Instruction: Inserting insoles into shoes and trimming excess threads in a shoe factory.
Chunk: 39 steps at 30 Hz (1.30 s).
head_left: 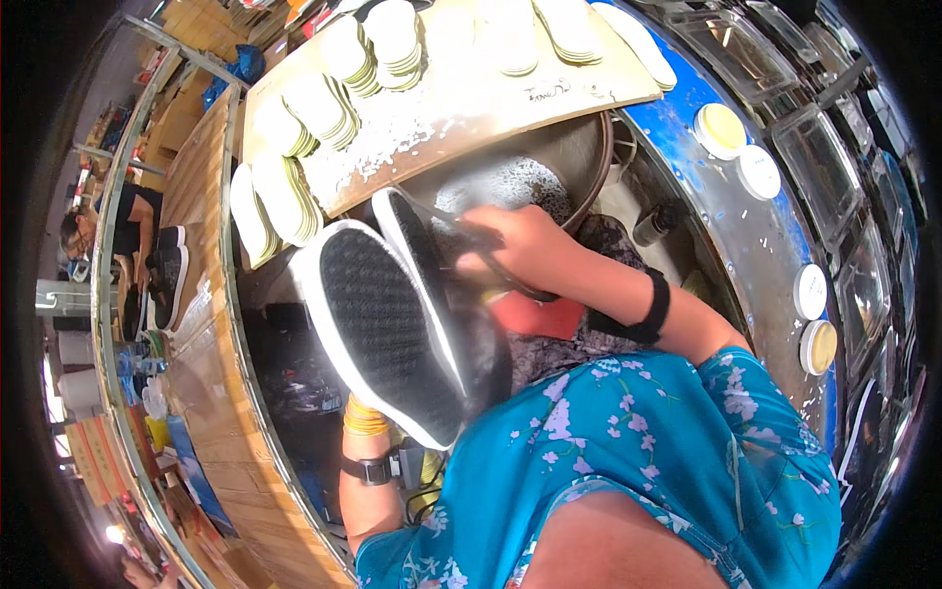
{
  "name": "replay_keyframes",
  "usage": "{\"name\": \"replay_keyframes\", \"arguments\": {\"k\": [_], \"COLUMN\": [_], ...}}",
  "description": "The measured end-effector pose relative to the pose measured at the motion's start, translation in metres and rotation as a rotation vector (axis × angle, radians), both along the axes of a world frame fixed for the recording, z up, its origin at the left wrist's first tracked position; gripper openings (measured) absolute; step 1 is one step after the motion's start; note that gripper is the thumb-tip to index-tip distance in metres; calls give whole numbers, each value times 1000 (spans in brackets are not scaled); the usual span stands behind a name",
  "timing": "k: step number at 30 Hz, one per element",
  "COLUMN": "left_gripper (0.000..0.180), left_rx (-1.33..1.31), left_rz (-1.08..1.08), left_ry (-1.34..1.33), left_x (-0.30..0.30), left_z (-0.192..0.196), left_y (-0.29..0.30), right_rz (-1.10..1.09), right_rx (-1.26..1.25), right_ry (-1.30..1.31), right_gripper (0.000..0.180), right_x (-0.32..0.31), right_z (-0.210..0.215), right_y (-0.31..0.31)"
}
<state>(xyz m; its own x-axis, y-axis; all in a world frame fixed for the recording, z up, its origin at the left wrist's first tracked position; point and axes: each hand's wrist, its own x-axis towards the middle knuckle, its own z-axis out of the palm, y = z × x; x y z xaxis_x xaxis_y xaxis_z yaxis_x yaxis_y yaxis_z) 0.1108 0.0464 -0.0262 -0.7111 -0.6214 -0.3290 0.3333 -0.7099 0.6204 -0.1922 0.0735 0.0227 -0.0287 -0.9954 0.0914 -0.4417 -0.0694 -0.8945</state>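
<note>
You hold a black shoe (392, 329) with a white rim sole-up in front of your chest, its dotted black sole facing the camera. A second shoe (417, 245) of the same kind sits just behind it, its sole edge touching the first.

Your right hand (515, 245) reaches across from the right, fingers curled tight around a thin dark tool (491, 260) that crosses the top of the second shoe. A black band wraps that wrist. Your left hand is hidden beneath the near shoe; only the forearm shows below it, with yellow bangles (363, 419) and a black watch (371, 469), so you cannot tell how its fingers are set.

A red block (535, 316) lies just under your right forearm, against patterned fabric on your lap. You wear a blue flowered top.

Beyond the shoes, a pale board (461, 108) rests over a round metal basin (579, 147). Stacks of white insoles (324, 103) line the board and its left edge. To the right, a blue-edged metal surface (726, 226) carries round white and yellow lids (721, 130).

Far left, beyond a curved wooden bench (196, 177), another person (118, 231) sits near a pair of black shoes.
</note>
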Motion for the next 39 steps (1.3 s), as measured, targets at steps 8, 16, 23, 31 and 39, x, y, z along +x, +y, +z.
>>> {"name": "replay_keyframes", "arguments": {"k": [8,16,23,31,39], "left_gripper": [41,41,40,39,36], "left_rx": [33,-3,29,34,-236], "left_rz": [-77,-22,78,107,256], "left_ry": [21,-206,-50,-12,-235], "left_x": [-17,-18,-18,-27,-80], "left_z": [-5,13,10,8,17], "left_y": [-13,-7,-11,-14,-33], "right_rz": [-23,-340,-1160,-1052,-691], "right_rx": [-188,-137,439,963,357], "right_ry": [122,168,624,946,457], "right_gripper": [46,49,50,49,45], "right_x": [-1,-55,-223,-280,-190], "right_z": [19,-12,-70,-87,-16], "right_y": [15,37,185,254,131]}}
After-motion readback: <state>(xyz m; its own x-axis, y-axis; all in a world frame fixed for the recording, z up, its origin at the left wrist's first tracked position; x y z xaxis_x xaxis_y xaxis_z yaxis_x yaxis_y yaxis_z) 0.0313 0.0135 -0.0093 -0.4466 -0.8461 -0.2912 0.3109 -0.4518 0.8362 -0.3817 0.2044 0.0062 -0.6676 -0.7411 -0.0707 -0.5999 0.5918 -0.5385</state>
